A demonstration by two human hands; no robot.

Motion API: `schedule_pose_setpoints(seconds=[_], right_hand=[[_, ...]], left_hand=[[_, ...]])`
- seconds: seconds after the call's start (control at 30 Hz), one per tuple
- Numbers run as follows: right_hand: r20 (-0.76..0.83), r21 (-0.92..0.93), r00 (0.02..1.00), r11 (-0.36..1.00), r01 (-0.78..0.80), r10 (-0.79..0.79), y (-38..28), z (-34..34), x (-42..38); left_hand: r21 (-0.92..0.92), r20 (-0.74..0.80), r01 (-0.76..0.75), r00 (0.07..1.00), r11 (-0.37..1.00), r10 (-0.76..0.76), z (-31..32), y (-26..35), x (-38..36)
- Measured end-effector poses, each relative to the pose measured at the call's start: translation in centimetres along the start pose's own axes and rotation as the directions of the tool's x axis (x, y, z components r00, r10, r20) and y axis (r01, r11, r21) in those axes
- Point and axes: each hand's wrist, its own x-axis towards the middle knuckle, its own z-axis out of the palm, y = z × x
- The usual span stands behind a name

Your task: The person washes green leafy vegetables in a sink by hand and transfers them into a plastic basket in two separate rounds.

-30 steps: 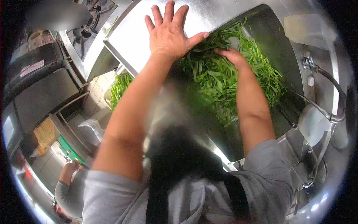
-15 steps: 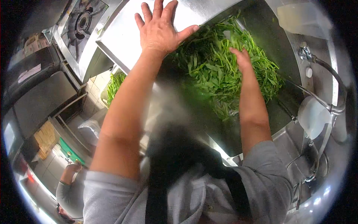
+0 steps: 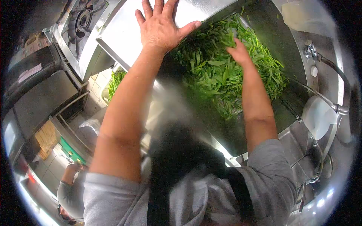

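My left hand [image 3: 160,28] lies flat on the shiny metal counter [image 3: 192,13], fingers spread and thumb pointing toward the sink edge. Nothing is in it. In the deep sink [image 3: 271,22] is a large heap of leafy greens [image 3: 222,75] with long green stems and narrow leaves. My right hand [image 3: 239,52] reaches into the upper part of this heap. Its thumb and a finger show around a tuft of the greens, while the other fingers are hidden. The greens near that hand look slightly blurred.
A faucet with a hose [image 3: 332,69] and metal pipes line the right side. A gas burner [image 3: 85,19] stands at upper left. Below the counter, a pale basket [image 3: 105,92] holds more greens. Another person's arm [image 3: 69,175] shows at lower left near a green object [image 3: 71,150].
My right hand has moved a little up and left through the greens, and leaves around it have shifted. My left hand stays flat on the counter.
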Motion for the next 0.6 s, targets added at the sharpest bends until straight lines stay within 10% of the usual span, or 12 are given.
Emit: schedule_pose_setpoints(seconds=[0.2, 0.33, 0.4, 0.6], right_hand=[[-0.064, 0.604, 0.973, 0.785, -0.139, 0.222, 3.3, -1.5, -0.9], [-0.056, 0.545, 0.925, 0.787, -0.288, 0.377, 2.0, -1.0, -1.7], [-0.167, 0.236, 0.941, 0.938, -0.253, 0.295, 2.1, -0.3, -0.8], [-0.017, 0.480, 0.979, 0.861, -0.169, 0.201, -2.1, -2.1, -3.5]], left_hand=[[0.019, 0.007, 0.007, 1.000, 1.000, -0.007, 0.0, 0.0, 0.0], [0.050, 0.006, 0.002, 1.000, 0.999, -0.002, 0.1, 0.0, 0.1], [0.021, 0.031, 0.012, 0.999, 1.000, -0.013, -0.2, 0.1, 0.1], [0.024, 0.025, 0.013, 1.000, 1.000, -0.014, -0.1, 0.1, 0.1]])
